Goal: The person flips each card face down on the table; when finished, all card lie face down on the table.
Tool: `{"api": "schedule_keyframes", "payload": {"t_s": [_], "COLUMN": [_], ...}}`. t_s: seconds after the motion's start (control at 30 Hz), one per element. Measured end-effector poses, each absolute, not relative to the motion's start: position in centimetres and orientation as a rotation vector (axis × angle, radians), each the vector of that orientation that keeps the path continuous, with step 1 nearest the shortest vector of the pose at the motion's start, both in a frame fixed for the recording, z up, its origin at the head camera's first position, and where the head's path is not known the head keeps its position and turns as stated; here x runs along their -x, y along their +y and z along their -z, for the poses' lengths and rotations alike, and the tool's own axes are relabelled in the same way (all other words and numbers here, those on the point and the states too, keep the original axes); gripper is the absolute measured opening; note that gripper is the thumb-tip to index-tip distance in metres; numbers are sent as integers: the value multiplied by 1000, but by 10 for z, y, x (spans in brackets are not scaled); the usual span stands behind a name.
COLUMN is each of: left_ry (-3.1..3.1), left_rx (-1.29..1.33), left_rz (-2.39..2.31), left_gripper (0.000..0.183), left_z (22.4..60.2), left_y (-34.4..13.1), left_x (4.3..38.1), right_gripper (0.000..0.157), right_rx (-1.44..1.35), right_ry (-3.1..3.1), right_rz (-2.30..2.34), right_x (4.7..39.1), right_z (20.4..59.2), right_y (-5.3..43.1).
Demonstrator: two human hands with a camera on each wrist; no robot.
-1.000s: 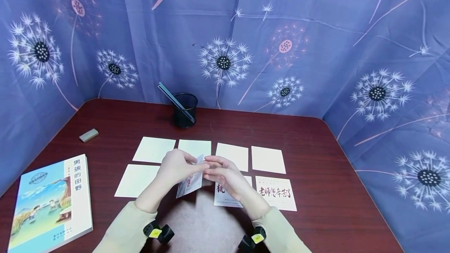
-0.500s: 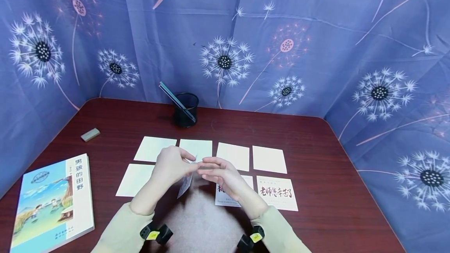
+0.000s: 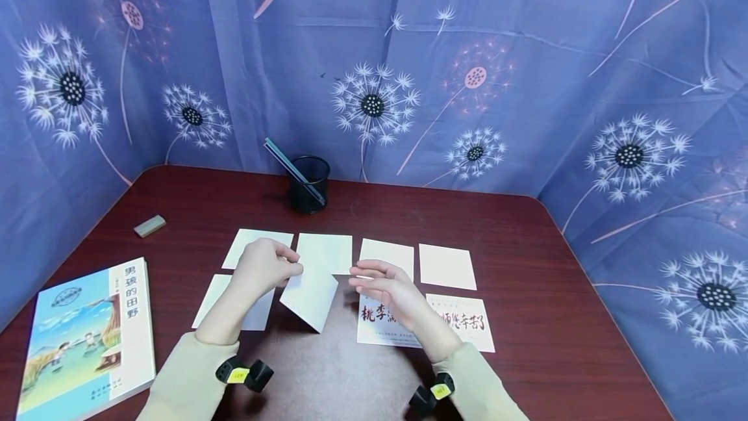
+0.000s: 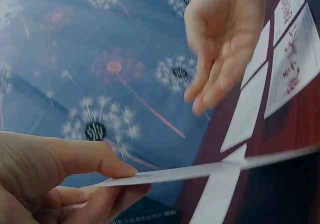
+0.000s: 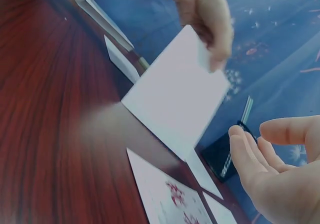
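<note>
My left hand (image 3: 261, 273) pinches a white card (image 3: 311, 295) by its edge, thumb on one face and fingers behind. The card stands tilted above the table, its blank side toward the head camera. In the left wrist view the same card (image 4: 175, 175) shows nearly edge-on. My right hand (image 3: 390, 292) hovers over the cards on the right, fingers loosely extended and holding nothing. Under it lies a card with red lettering (image 3: 380, 325), partly covered by the hand. Beside that is a second lettered card (image 3: 467, 325), with my wrist overlapping its left side.
Blank white cards (image 3: 447, 266) form a back row, with another blank card (image 3: 254, 314) at front left. A black mesh pen holder (image 3: 308, 193) stands behind them. Off to the left are an eraser-like block (image 3: 150, 226) and a book (image 3: 87, 343).
My left hand has moved left, away from the right hand, with the card. The card has turned from its printed face to its blank face. My right hand has come away from it.
</note>
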State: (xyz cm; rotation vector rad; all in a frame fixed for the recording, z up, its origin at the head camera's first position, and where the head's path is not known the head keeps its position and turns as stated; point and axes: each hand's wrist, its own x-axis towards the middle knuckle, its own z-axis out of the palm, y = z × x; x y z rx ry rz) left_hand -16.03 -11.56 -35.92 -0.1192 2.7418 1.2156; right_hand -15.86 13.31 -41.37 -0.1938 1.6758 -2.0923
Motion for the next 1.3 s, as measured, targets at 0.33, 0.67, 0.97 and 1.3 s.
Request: {"api": "schedule_keyframes", "payload": {"t_s": [0.33, 0.67, 0.97, 1.3], "left_ry": [2578, 2565, 2598, 2637], "left_rx": [149, 109, 94, 70], "left_rz": [-1109, -1028, -924, -886], "left_gripper": [20, 16, 14, 20], "left_z": [382, 393, 398, 403], "left_y": [-125, -124, -123, -123], "left_x": [171, 171, 172, 173], "right_gripper": [53, 54, 52, 52], "right_rx": [128, 90, 76, 67], "right_ry": [1743, 1706, 1719, 1737], "right_rz": [2077, 2111, 2109, 2105], "right_x": [162, 164, 164, 164], "right_z": [422, 425, 425, 421], "right_y": [158, 169, 171, 174]}}
